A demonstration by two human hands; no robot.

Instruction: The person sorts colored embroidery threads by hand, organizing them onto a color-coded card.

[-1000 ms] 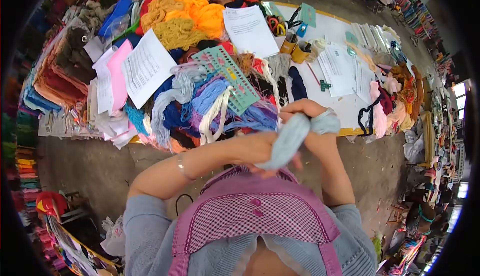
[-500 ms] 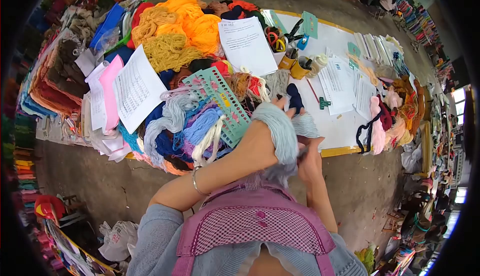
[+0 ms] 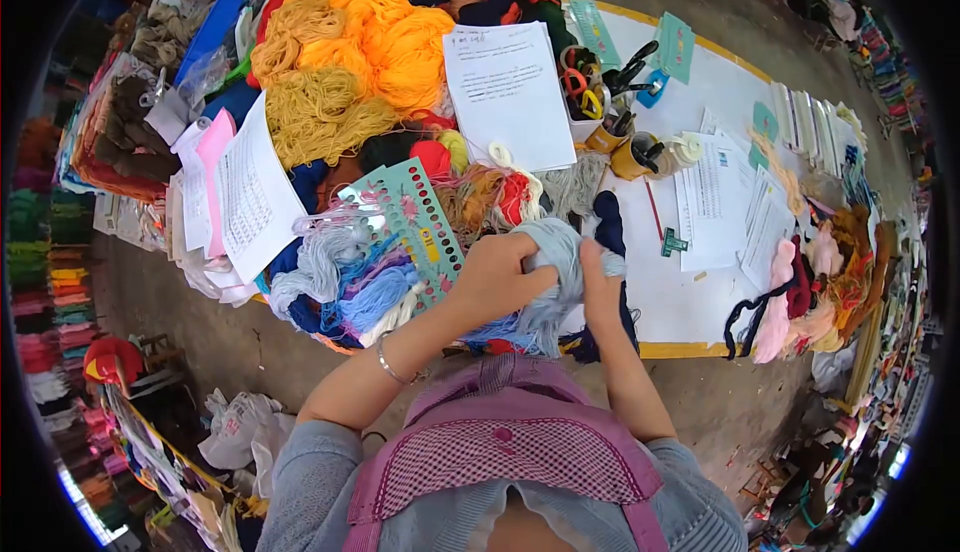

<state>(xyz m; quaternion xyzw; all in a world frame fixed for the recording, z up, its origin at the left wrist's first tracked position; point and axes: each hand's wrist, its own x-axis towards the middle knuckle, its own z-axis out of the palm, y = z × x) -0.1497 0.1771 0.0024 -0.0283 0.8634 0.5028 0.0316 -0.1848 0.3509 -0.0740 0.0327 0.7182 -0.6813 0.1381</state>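
A pale blue-grey skein of yarn (image 3: pixel 552 297) is bunched between my two hands above the table's front edge. My left hand (image 3: pixel 505 277) is closed on its left side, thumb pointing inward across the strands. On the other side my right hand (image 3: pixel 602 287) grips the same skein, its fingers partly hidden behind the yarn. Loose strands hang below my hands toward the apron. Just behind my right hand lies a dark navy skein (image 3: pixel 608 220). Left of my left hand rests a green punched card (image 3: pixel 432 227) threaded with yarn samples, over blue and white skeins (image 3: pixel 378 295).
Orange yarn (image 3: pixel 400 47) and mustard yarn (image 3: pixel 322 117) are heaped at the back left. Printed sheets (image 3: pixel 510 102) lie on the piles and on the white table (image 3: pixel 655 307). Cups of scissors and pens (image 3: pixel 630 157) stand centre right. Pink and brown skeins (image 3: pixel 800 292) sit at the right end.
The skein was looped around my left wrist with my hands crossed close together. Now it is off the wrist and gathered between both hands, and my left hand has moved left.
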